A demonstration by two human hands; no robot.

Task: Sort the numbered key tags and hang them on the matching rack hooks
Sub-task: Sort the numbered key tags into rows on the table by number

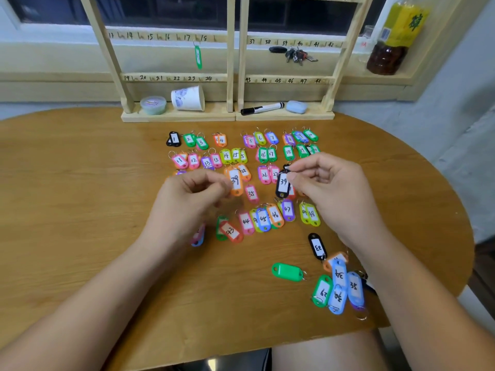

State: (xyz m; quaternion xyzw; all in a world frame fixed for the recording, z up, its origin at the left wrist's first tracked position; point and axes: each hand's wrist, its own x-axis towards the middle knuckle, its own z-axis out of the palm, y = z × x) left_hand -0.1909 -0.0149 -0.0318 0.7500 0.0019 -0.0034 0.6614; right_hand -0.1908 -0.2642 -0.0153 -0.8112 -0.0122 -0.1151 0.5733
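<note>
**Two tags marked 39, one in each hand**

The left hand (pixel 192 194), fingers curled, pinches an orange tag (pixel 235 183) by its edge. The right hand (pixel 329 183) pinches the top of a black tag (pixel 283 184), which hangs upright. Both are held over the rows of numbered tags (pixel 241 153) on the wooden table (pixel 80 183). Behind stands the rack (pixel 233 76), one green tag (pixel 198 57) hanging from it.

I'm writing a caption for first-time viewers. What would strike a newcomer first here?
Mid-table, each hand pinches a tag marked 39: the left hand an orange tag, the right hand a black tag. Around them, coloured numbered tags lie in rows on the table. Behind, the rack shows one hung green tag and a bunch of keys.
</note>
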